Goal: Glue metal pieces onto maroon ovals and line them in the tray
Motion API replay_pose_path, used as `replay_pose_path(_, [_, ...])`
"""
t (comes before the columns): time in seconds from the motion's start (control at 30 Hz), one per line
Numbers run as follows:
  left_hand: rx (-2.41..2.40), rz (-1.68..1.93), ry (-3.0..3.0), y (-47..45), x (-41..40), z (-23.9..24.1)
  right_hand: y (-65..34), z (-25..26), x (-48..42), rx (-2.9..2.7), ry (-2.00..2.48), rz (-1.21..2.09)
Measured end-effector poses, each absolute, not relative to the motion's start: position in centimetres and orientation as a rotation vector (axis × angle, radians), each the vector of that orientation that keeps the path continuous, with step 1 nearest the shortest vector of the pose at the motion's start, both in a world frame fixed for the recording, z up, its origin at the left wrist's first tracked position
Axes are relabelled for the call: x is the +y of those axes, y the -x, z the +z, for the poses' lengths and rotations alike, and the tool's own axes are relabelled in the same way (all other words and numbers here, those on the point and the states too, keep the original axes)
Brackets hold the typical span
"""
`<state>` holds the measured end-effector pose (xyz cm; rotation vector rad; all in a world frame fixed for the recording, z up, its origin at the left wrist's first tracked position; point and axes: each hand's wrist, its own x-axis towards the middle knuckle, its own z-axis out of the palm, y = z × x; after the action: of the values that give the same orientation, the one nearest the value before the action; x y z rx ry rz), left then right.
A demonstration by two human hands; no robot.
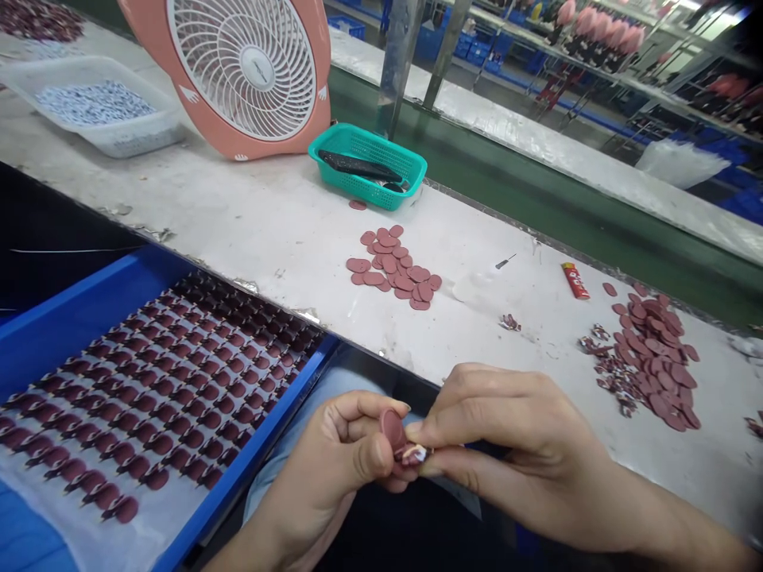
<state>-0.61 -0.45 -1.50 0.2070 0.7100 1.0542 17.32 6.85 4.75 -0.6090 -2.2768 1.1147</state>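
My left hand (334, 465) is closed in a pinch on a small dark-red oval piece (393, 429), held just below the table's front edge. My right hand (506, 445) meets it from the right, fingers pinched on a small patterned red-and-white piece (412, 455) that touches the oval. On the white table lie two heaps of the same red ovals, one in the middle (396, 270) and a larger one at the right (656, 353), with several patterned bits (608, 373) beside it.
A blue tray (60, 326) at my left holds rows of finished red pieces on a white sheet. A pink fan (250, 71), a teal basket (369, 163), a white tray of small parts (95, 107) and a red lighter (575, 280) stand on the table. A green conveyor (536, 191) runs behind.
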Motion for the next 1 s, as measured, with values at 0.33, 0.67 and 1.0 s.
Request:
replay_pose_path(0.33, [0.706,1.025,-0.208,1.2,-0.2,-2.4,-17.7,4.8,7.5,-2.271,0.653,1.180])
replay_pose_path(0.67, [0.671,1.058,-0.177,0.8,-0.4,-2.5,-17.2,4.0,7.4,-2.240,0.591,1.161])
replay_pose_path(1.0, [0.672,1.065,-0.145,0.6,-0.6,-2.6,-17.1,3.6,7.3,-2.219,0.595,1.169])
